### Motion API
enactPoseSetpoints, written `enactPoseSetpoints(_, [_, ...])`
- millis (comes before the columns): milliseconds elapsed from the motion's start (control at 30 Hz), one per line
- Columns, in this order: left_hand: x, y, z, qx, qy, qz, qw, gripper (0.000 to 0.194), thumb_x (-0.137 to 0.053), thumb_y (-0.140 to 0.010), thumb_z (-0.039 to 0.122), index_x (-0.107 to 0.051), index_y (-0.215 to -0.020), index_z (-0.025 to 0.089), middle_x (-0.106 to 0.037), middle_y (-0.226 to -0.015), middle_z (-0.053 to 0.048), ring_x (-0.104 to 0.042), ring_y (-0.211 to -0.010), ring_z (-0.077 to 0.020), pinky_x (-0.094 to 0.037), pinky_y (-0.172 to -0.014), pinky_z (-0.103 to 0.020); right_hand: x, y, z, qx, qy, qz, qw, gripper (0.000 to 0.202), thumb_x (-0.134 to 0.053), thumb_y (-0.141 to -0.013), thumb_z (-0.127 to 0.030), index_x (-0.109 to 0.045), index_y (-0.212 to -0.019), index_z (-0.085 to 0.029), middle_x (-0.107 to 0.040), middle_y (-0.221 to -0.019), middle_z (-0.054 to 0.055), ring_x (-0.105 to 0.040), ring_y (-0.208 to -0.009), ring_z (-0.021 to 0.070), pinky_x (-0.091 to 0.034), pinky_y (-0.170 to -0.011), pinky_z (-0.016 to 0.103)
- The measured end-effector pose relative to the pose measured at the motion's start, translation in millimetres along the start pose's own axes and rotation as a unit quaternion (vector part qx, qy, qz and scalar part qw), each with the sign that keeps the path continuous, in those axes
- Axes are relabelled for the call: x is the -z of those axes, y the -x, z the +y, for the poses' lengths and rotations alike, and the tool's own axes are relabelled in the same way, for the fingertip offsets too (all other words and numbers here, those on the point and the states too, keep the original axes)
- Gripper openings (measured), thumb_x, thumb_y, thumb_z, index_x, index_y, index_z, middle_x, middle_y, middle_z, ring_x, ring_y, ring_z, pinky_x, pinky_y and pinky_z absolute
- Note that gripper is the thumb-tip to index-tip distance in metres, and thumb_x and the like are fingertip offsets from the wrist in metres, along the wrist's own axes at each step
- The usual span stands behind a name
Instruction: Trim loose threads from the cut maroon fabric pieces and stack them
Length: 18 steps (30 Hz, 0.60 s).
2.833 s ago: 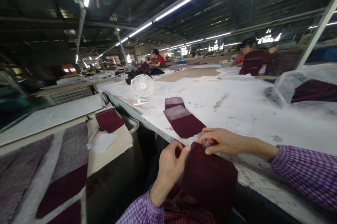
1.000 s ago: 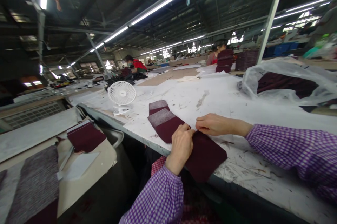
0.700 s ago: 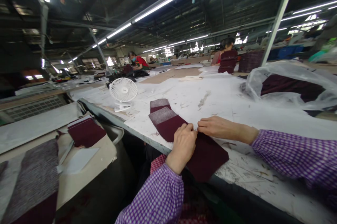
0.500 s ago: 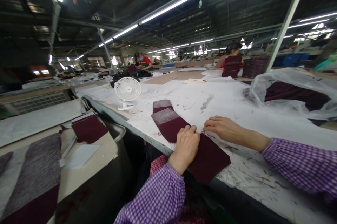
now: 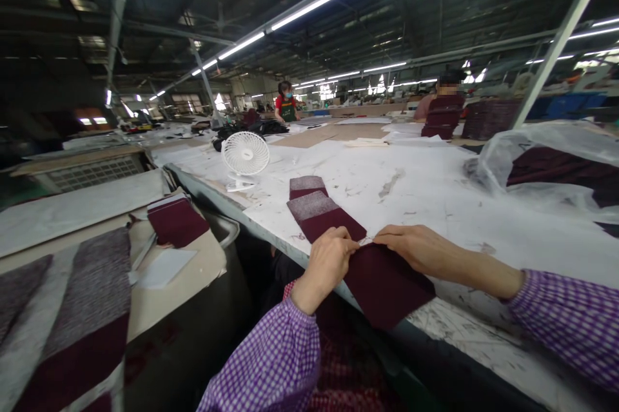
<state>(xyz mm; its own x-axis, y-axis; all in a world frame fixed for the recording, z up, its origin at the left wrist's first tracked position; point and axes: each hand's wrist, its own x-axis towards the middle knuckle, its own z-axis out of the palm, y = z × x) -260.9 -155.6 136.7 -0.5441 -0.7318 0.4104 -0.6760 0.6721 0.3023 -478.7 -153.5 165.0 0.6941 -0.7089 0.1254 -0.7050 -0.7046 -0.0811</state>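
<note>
A maroon fabric piece (image 5: 389, 289) lies at the front edge of the white table, its near part hanging over. My left hand (image 5: 329, 262) is closed in a pinch at its upper left corner. At its far edge, my right hand (image 5: 425, 248) also pinches, thumb and fingers together. A short pale gap shows between the two sets of fingertips. Just beyond my left hand lies a maroon piece with a grey speckled end (image 5: 319, 206), partly covering a similar, smaller-looking piece (image 5: 305, 184).
A white fan (image 5: 245, 155) stands at the table's left edge. To the left, a lower board (image 5: 169, 299) carries a maroon stack (image 5: 178, 222) and grey fabric (image 5: 94, 289). Right, a clear plastic bag (image 5: 488, 157) holds dark cloth. Two people (image 5: 286, 106) are farther back.
My right hand has come onto the fabric's far edge, where it was apart from it before. My left hand has shifted left along the piece. The whole view has swung slightly left.
</note>
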Motion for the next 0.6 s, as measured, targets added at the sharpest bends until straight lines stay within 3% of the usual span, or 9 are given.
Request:
enactPoseSetpoints(100, [3.1,10.1,-6.4,-0.016,0.007,0.017,1.0,0.031,-0.039,-0.093,0.019,-0.07,-0.089,0.019,-0.058,-0.082,-0.003,-0.049,-0.078,-0.0138,-0.041,-0.071,-0.025,1.8,-1.6,1.3,0.015,-0.011,-0.006,1.0,0.04,-0.038,-0.083,-0.008,-0.064,-0.111,-0.022,-0.063,-0.112,0.006,-0.061,-0.094,0.018,-0.046,-0.084,0.029])
enactPoseSetpoints(267, [4.8,16.1,-1.1,-0.059,-0.081,0.018,0.995,0.031,-0.035,-0.095,0.019,-0.066,-0.098,0.019,-0.055,-0.086,-0.005,-0.047,-0.082,-0.0165,-0.039,-0.074,-0.031,7.5,-3.9,-1.0,0.027,-0.001,-0.03,0.999,0.043,-0.037,-0.083,-0.006,-0.063,-0.114,-0.022,-0.063,-0.111,0.007,-0.06,-0.095,0.0179,-0.046,-0.084,0.029])
enactPoseSetpoints(400, [5.9,16.5,1.0,-0.082,-0.116,0.01,0.99,0.031,-0.033,-0.095,0.019,-0.064,-0.096,0.017,-0.054,-0.086,-0.005,-0.047,-0.084,-0.017,-0.037,-0.075,-0.031,11.4,-8.4,-7.9,0.05,0.062,-0.046,0.996,0.054,-0.04,-0.077,0.0,-0.058,-0.122,-0.025,-0.063,-0.101,0.008,-0.061,-0.086,0.0177,-0.047,-0.075,0.028])
enactPoseSetpoints(500, [5.9,17.5,-2.1,-0.079,-0.094,0.012,0.992,0.028,-0.035,-0.095,0.02,-0.064,-0.097,0.018,-0.055,-0.086,-0.004,-0.047,-0.083,-0.0164,-0.037,-0.074,-0.03,13.6,-14.5,-14.4,0.059,0.143,-0.057,0.986,0.064,-0.04,-0.074,0.002,-0.053,-0.127,-0.03,-0.061,-0.089,0.007,-0.058,-0.068,0.0153,-0.041,-0.061,0.026])
enactPoseSetpoints(600, [7.0,20.8,-8.8,-0.033,-0.016,0.039,0.999,0.024,-0.04,-0.094,0.021,-0.064,-0.097,0.018,-0.057,-0.085,-0.003,-0.048,-0.082,-0.0157,-0.039,-0.076,-0.028,15.5,-19.9,-18.4,0.066,0.187,-0.066,0.978,0.069,-0.042,-0.072,0.001,-0.05,-0.13,-0.035,-0.059,-0.083,0.005,-0.054,-0.058,0.0127,-0.033,-0.053,0.024])
